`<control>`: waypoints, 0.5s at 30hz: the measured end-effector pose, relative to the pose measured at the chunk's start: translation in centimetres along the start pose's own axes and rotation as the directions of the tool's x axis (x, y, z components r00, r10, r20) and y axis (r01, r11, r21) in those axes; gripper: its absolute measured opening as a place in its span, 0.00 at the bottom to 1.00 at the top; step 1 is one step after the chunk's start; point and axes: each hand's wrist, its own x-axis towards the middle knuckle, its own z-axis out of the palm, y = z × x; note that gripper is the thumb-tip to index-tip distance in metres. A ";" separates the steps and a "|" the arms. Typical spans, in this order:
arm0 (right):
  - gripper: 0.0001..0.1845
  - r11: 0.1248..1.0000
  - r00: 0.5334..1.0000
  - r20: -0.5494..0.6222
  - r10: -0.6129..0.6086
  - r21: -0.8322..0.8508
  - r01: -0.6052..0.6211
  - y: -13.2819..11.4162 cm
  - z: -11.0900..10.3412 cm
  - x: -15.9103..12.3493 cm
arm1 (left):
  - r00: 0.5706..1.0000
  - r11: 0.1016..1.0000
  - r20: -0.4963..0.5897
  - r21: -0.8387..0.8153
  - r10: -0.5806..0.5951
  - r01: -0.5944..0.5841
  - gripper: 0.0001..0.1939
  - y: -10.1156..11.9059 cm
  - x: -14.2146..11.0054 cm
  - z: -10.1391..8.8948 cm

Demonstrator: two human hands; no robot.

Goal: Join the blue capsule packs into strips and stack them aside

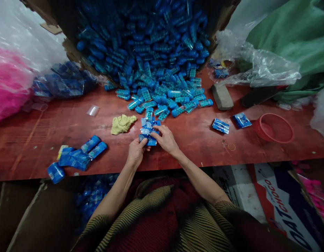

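Observation:
My left hand (137,150) is closed, its thumb pressed on the lower left of some blue printed cards (151,140). My right hand (165,139) comes in from the other side, with its fingertips curled onto the same cards. Whether these are separate cards or one folded strip, I cannot tell. Just beyond them lies a heap of clear capsule-shaped tubes (162,110) with blue caps and small blue-green balls inside. To the left of the cards is a crumpled yellow cloth (123,124).
A torn cardboard box (72,52) spills tubes onto the red tabletop (177,154). Blue packs (77,158) lie front left, more blue packs (220,126) right. A grey block (222,97), red basket (273,127) and green sack (288,45) stand on the right; a pink bag (11,84) is far left.

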 end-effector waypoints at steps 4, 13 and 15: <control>0.09 0.965 0.978 0.196 0.071 0.236 -0.118 0.5 0.4 0.4 | 0.999 0.997 -0.031 0.074 0.025 -0.023 0.19 -0.2 0.1 0.4; 0.11 0.961 0.987 0.094 0.130 0.232 -0.148 0.2 -0.3 -0.3 | 1.000 0.999 0.007 0.041 0.001 -0.001 0.17 -0.1 0.7 2.0; 0.12 0.970 0.989 0.080 0.120 0.201 -0.134 0.2 -0.6 -0.4 | 0.999 0.999 0.029 0.044 -0.022 0.020 0.18 0.0 0.9 2.4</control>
